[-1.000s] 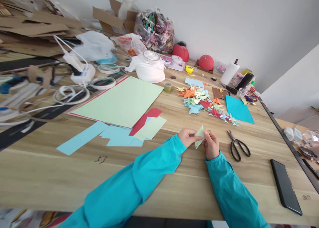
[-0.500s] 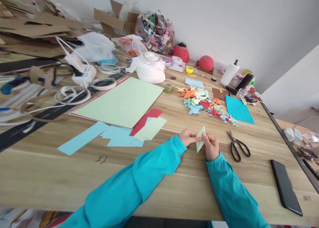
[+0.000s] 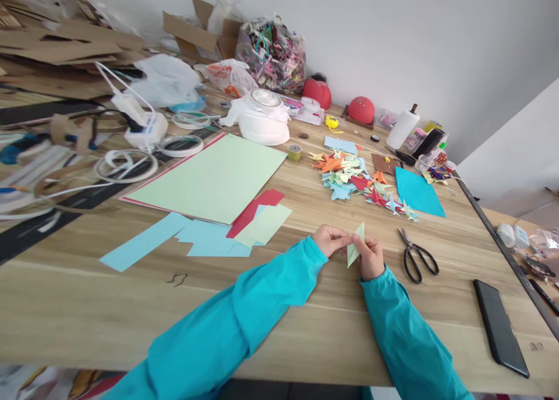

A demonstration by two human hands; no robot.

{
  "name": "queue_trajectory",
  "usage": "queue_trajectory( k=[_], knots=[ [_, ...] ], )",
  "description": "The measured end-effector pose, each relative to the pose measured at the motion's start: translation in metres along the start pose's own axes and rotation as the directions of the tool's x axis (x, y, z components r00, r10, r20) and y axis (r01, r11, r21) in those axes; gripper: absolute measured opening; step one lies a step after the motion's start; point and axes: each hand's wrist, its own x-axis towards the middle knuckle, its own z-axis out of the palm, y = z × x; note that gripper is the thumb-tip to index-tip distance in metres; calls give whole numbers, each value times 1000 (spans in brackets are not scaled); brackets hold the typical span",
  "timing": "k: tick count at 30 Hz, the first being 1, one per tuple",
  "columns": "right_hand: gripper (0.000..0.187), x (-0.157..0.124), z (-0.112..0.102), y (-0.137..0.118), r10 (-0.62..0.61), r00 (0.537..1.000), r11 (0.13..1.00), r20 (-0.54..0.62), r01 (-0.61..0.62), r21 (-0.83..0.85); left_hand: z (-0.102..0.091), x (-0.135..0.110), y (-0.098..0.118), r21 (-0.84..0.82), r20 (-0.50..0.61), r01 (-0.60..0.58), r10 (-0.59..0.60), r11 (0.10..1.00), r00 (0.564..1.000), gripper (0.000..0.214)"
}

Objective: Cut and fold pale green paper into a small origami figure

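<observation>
A small pale green folded paper (image 3: 355,245) is held upright just above the wooden table (image 3: 305,307), narrow and pointed at both ends. My left hand (image 3: 329,240) pinches its left edge with the fingers closed. My right hand (image 3: 372,257) grips its right side, fingers curled. Both arms wear teal sleeves.
Black scissors (image 3: 417,255) lie right of my hands and a black phone (image 3: 500,326) near the right front edge. A heap of folded paper shapes (image 3: 356,181) and a teal sheet (image 3: 418,192) lie beyond. Large green paper (image 3: 213,179) and blue scraps (image 3: 174,240) are on the left.
The folded paper has narrowed and tilted slightly to the right between my fingers. Both hands stay in nearly the same place.
</observation>
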Motion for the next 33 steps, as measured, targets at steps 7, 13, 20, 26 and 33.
queue_trajectory(
  k=[7, 13, 20, 26, 33],
  knots=[
    [37, 2, -3, 7, -5, 1000, 1000, -11, 5, 2, -1, 2, -6, 4, -2, -7, 7, 1000, 1000, 40],
    [36, 1, -1, 6, 29, 1000, 999, 4, -29, 31, -1, 0, 0, 11, 11, -19, 19, 1000, 1000, 40],
    [38, 0, -1, 0, 81, 994, 997, 79, -81, -4, -2, 1, 1, 85, 39, -16, 12, 996, 999, 41],
    [36, 0, -1, 1, 74, 995, 997, 71, -76, 15, -2, 2, 0, 66, 61, -5, 1, 998, 998, 38],
    [38, 3, -3, 6, 104, 994, 988, 29, -106, 115, -5, 2, -2, 33, 67, 35, -37, 999, 997, 29]
  ],
)
